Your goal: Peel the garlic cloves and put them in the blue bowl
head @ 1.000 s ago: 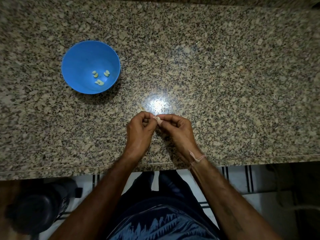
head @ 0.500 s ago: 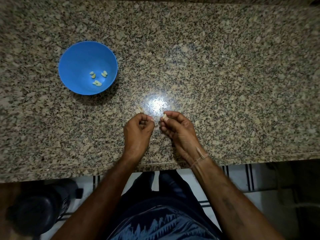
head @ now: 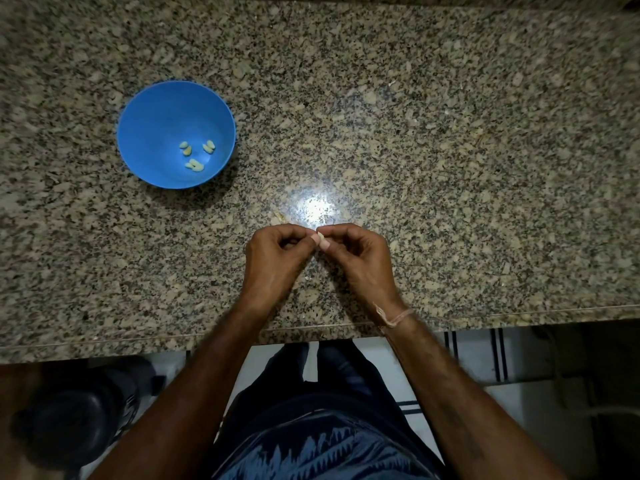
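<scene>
A blue bowl (head: 145, 109) stands on the granite counter at the left, with several pale peeled garlic cloves (head: 194, 154) lying in its bottom. Near the counter's front edge my two hands meet over a small pale garlic clove (head: 321, 238). My right hand (head: 360, 258) pinches the clove between thumb and fingers. My left hand (head: 277, 258) has its fingers curled, and its fingertips touch the clove from the left. Most of the clove is hidden by the fingers.
The speckled granite counter (head: 450, 150) stretches wide to the right and back. A few thin scraps of garlic skin (head: 280, 216) lie just behind my left hand. A dark round object (head: 69, 417) sits on the floor below the counter's edge at the left.
Half a second ago my hands were a little apart, the clove in my right hand. Now they have come together again, both at the clove.
</scene>
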`<state>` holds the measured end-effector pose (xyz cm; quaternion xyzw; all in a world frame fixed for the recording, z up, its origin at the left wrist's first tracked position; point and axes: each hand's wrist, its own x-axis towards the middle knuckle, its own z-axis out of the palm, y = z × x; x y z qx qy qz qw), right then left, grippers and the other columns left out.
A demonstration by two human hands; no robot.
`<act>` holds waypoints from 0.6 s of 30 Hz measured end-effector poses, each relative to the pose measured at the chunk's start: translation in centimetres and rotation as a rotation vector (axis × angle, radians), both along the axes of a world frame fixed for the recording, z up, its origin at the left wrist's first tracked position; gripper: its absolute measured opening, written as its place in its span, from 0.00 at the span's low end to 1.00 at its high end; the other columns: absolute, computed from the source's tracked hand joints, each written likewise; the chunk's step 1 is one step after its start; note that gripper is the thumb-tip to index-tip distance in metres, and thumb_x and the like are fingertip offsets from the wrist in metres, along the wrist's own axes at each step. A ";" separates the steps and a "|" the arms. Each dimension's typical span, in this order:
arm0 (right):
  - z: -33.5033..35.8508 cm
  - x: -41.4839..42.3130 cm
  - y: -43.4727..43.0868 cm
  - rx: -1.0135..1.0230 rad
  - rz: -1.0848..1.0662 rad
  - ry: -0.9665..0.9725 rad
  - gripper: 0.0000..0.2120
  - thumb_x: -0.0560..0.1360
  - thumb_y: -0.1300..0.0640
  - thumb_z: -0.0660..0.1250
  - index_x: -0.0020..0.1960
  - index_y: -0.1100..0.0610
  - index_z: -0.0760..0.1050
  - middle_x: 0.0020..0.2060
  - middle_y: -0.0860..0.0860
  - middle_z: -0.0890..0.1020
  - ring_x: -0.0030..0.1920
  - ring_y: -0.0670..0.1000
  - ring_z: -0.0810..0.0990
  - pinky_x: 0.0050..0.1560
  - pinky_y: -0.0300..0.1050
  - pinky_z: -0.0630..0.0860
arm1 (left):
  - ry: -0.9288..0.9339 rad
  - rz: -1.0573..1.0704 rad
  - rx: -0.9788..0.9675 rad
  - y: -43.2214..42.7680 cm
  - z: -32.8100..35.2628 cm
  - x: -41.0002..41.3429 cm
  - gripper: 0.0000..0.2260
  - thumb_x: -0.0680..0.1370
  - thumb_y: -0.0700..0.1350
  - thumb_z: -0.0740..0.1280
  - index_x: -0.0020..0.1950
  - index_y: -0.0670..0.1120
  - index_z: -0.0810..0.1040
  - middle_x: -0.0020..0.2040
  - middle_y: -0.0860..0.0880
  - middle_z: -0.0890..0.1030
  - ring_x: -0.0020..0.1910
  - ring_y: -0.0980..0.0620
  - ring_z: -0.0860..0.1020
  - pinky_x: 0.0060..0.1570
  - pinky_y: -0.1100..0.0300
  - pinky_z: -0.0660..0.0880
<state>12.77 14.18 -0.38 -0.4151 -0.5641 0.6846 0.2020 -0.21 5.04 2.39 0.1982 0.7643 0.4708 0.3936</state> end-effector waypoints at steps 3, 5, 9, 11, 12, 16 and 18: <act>-0.2 0.0 0.0 0.068 0.011 -0.020 0.08 0.77 0.65 0.76 0.56 0.64 0.85 0.50 0.55 0.88 0.54 0.55 0.87 0.58 0.58 0.84 | -0.026 -0.022 -0.021 0.0 -0.1 -0.3 0.03 0.77 0.45 0.76 0.48 0.48 0.88 0.42 0.51 0.87 0.45 0.52 0.86 0.52 0.50 0.84; -0.2 0.0 0.0 0.090 0.015 -0.029 0.08 0.76 0.64 0.76 0.55 0.64 0.85 0.50 0.55 0.88 0.53 0.54 0.87 0.58 0.56 0.84 | -0.024 -0.021 -0.029 0.0 -0.1 -0.3 0.03 0.76 0.45 0.76 0.48 0.47 0.88 0.41 0.51 0.87 0.45 0.51 0.86 0.52 0.47 0.84; -0.3 -0.1 0.0 0.109 0.022 -0.025 0.07 0.76 0.65 0.76 0.55 0.64 0.85 0.49 0.54 0.88 0.53 0.53 0.87 0.57 0.52 0.84 | -0.015 -0.026 -0.040 0.0 -0.3 -0.3 0.03 0.76 0.46 0.77 0.47 0.48 0.88 0.40 0.51 0.87 0.43 0.50 0.86 0.52 0.45 0.84; -0.3 -0.1 -0.1 0.115 0.021 -0.023 0.07 0.77 0.65 0.76 0.54 0.64 0.86 0.49 0.54 0.88 0.52 0.53 0.87 0.56 0.49 0.84 | -0.010 -0.027 -0.039 0.0 -0.3 -0.4 0.03 0.75 0.47 0.76 0.47 0.49 0.88 0.40 0.50 0.87 0.43 0.48 0.86 0.51 0.44 0.84; -0.2 -0.2 -0.1 0.118 0.021 -0.024 0.07 0.77 0.65 0.76 0.54 0.64 0.86 0.49 0.54 0.88 0.52 0.52 0.88 0.56 0.48 0.84 | -0.007 -0.025 -0.040 0.0 -0.3 -0.3 0.02 0.75 0.47 0.76 0.46 0.49 0.87 0.39 0.50 0.87 0.43 0.47 0.86 0.50 0.44 0.84; -0.1 -0.1 -0.2 0.124 0.033 -0.024 0.07 0.77 0.64 0.76 0.54 0.63 0.86 0.49 0.52 0.89 0.52 0.51 0.88 0.56 0.47 0.83 | 0.007 -0.024 -0.039 -0.1 -0.7 -0.4 0.03 0.75 0.47 0.76 0.46 0.49 0.87 0.38 0.48 0.86 0.42 0.44 0.85 0.48 0.43 0.84; -0.1 -0.1 -0.3 0.124 0.036 -0.028 0.07 0.77 0.63 0.76 0.55 0.62 0.86 0.49 0.51 0.89 0.53 0.51 0.87 0.57 0.48 0.84 | 0.018 -0.018 -0.041 -0.2 -0.9 -0.3 0.03 0.76 0.47 0.76 0.46 0.48 0.87 0.38 0.48 0.86 0.41 0.45 0.85 0.45 0.46 0.84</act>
